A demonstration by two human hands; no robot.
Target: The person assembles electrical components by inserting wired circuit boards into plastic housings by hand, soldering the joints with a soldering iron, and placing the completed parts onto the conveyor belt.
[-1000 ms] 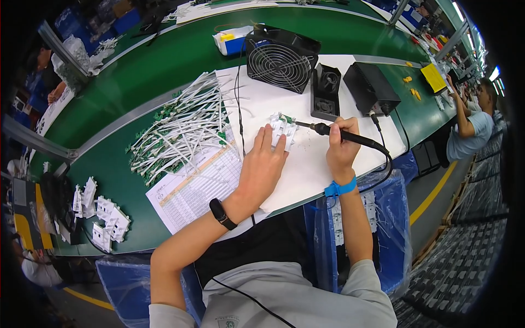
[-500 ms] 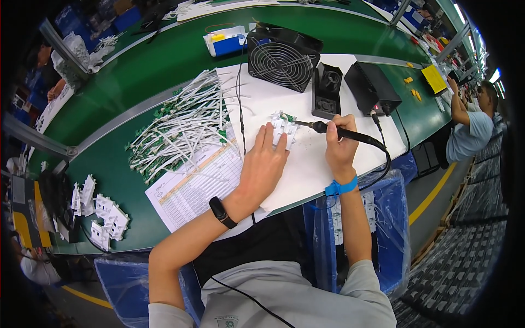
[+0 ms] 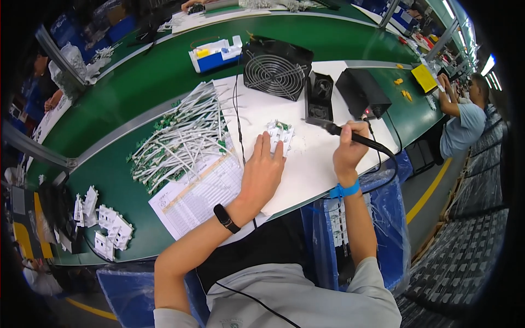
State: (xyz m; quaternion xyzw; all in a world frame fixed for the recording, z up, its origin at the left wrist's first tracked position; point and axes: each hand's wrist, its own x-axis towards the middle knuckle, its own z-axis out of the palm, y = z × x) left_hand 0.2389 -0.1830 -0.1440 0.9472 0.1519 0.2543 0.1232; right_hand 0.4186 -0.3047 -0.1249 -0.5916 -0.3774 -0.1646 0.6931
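In the head view, the left hand [image 3: 263, 170] rests straight, ungripping fingers on a white plastic part [image 3: 283, 135], apparently steadying it; the right hand [image 3: 349, 155] wraps its fingers around a soldering iron [image 3: 373, 144], clear of it. Between the 2, bare white sheet [image 3: 311, 172] leaves room toward the desk [image 3: 143, 212] edge.

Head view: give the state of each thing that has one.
Left hand, resting on the white part
Right hand, closed around the soldering iron
Soldering iron, held apart from the white part
White part, lying on the white sheet
Fan, upright; spinning or not, unclear
Corded black box, red light lit
Wires, heaped partly over the paper
Paper, partly covered
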